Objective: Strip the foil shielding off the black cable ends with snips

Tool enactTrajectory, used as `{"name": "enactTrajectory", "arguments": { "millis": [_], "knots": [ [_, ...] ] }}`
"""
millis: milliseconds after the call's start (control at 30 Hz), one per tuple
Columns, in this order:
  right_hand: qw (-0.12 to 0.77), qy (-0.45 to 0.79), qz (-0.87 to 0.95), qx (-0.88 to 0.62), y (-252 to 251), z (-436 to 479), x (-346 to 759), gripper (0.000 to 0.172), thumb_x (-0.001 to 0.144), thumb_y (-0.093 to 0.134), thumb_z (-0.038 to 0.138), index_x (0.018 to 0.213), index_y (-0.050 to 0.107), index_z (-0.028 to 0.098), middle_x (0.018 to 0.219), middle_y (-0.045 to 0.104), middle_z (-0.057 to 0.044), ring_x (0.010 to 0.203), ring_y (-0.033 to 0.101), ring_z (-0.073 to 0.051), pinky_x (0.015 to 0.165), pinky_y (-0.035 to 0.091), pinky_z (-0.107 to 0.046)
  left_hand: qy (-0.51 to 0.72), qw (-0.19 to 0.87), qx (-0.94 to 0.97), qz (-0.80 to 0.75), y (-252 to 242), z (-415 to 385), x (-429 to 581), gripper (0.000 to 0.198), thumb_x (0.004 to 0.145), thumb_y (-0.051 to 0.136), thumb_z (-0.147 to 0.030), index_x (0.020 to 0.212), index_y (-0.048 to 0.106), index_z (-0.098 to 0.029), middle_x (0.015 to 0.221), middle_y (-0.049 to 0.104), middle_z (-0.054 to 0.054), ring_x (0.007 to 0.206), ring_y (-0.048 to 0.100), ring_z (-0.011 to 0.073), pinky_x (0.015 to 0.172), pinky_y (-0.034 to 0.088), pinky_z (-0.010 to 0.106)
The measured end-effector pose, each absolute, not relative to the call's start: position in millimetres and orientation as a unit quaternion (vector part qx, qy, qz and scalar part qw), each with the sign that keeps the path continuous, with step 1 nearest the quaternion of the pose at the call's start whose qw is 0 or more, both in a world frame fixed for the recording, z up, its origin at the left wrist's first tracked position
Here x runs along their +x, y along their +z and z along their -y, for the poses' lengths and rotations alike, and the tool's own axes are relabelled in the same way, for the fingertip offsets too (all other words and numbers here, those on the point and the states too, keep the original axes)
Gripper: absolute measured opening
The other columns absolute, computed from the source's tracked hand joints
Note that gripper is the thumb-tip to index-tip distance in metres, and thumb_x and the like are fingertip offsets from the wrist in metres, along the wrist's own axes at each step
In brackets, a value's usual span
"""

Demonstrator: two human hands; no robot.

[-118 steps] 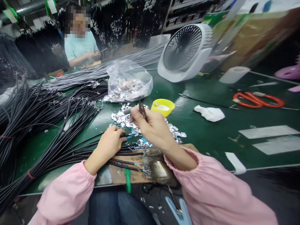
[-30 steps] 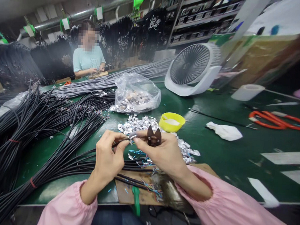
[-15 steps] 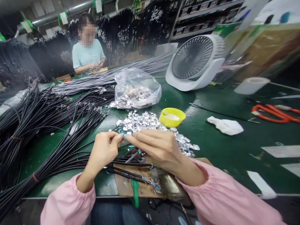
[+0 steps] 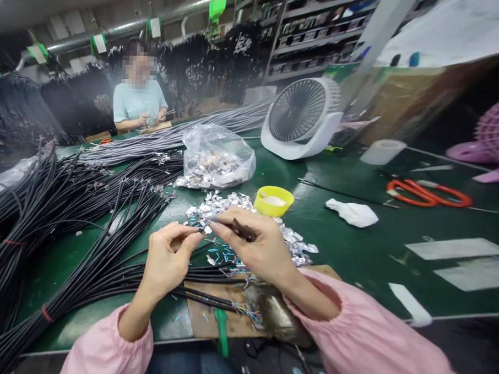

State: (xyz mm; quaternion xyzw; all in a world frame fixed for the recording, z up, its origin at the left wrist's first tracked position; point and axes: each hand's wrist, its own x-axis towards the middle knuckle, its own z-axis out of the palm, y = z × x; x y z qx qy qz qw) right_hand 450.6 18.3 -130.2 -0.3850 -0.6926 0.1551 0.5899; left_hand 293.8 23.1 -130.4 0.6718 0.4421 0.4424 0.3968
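Observation:
My left hand [image 4: 167, 258] pinches the stripped end of a thin black cable [image 4: 189, 237] above the green table [image 4: 354, 252]. My right hand [image 4: 255, 245] is closed around small dark cutters [image 4: 242, 229], and its fingertips meet the cable end right beside the left fingers. Under both hands lie more black cables [image 4: 105, 269] with coloured wire ends, resting across a brown board [image 4: 210, 317]. Just beyond the hands is a heap of silver foil scraps [image 4: 228, 205].
A clear bag of scraps [image 4: 215, 158], a yellow bowl [image 4: 273, 201], a white fan [image 4: 300, 118], a white rag [image 4: 351, 212], orange scissors [image 4: 427, 193] and a tape roll [image 4: 382, 151] are on the table. Big black cable bundles [image 4: 46, 200] fill the left. Another person [image 4: 137, 102] works at the far end.
The cutters, upright in my right hand a second ago, now lie flat in the palm. Both hands stay together at the cable end; the view has shifted slightly.

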Motion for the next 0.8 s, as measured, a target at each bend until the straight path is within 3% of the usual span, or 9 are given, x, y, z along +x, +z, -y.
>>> {"name": "enactTrajectory", "arguments": {
  "millis": [200, 400, 533, 633, 800],
  "knots": [
    [0.601, 0.154, 0.679, -0.393, -127.6, -15.5, 449.1, 0.01, 0.075, 0.056, 0.014, 0.067, 0.063, 0.016, 0.058, 0.055, 0.0, 0.05, 0.047, -0.01, 0.047, 0.038, -0.022, 0.43, 0.406, 0.68, -0.434, -131.4, -20.6, 294.7, 0.024, 0.082, 0.056, -0.031, 0.073, 0.071, -0.015, 0.064, 0.055, 0.001, 0.053, 0.046, 0.0087, 0.048, 0.035, 0.019],
    [0.575, 0.412, 0.553, -0.441, -129.0, -18.5, 448.4, 0.016, 0.063, 0.064, 0.032, 0.061, 0.059, 0.016, 0.049, 0.05, 0.002, 0.045, 0.041, -0.009, 0.04, 0.033, -0.022, 0.459, 0.467, 0.648, -0.389, -134.2, -19.4, 295.9, 0.031, 0.082, 0.057, -0.038, 0.069, 0.068, -0.012, 0.059, 0.053, 0.001, 0.047, 0.044, 0.0076, 0.043, 0.034, 0.019],
    [0.513, 0.535, 0.523, -0.421, -130.5, -20.4, 447.6, 0.035, 0.064, 0.066, 0.048, 0.063, 0.054, 0.016, 0.044, 0.036, 0.007, 0.038, 0.027, -0.005, 0.036, 0.022, -0.02, 0.486, 0.319, 0.724, -0.372, -130.3, -19.6, 290.8, 0.021, 0.082, 0.059, -0.03, 0.071, 0.07, -0.016, 0.063, 0.057, 0.002, 0.058, 0.051, 0.0109, 0.052, 0.038, 0.021],
    [0.542, 0.477, 0.559, -0.408, -128.2, -18.9, 447.0, 0.043, 0.073, 0.058, 0.057, 0.06, 0.048, 0.017, 0.05, 0.038, 0.005, 0.041, 0.028, -0.006, 0.036, 0.021, -0.02, 0.519, 0.177, 0.747, -0.376, -127.8, -18.1, 287.9, 0.01, 0.08, 0.062, -0.02, 0.081, 0.071, -0.021, 0.068, 0.06, 0.0, 0.061, 0.053, 0.0106, 0.054, 0.041, 0.021],
    [0.536, 0.384, 0.65, -0.378, -122.8, -12.8, 445.5, 0.043, 0.083, 0.05, 0.056, 0.063, 0.049, 0.017, 0.052, 0.039, 0.004, 0.045, 0.034, -0.008, 0.041, 0.029, -0.021, 0.513, 0.06, 0.769, -0.376, -131.1, -14.3, 288.7, 0.013, 0.081, 0.06, -0.016, 0.087, 0.07, -0.021, 0.067, 0.056, -0.001, 0.058, 0.052, 0.0085, 0.053, 0.04, 0.02]
  ]
}}
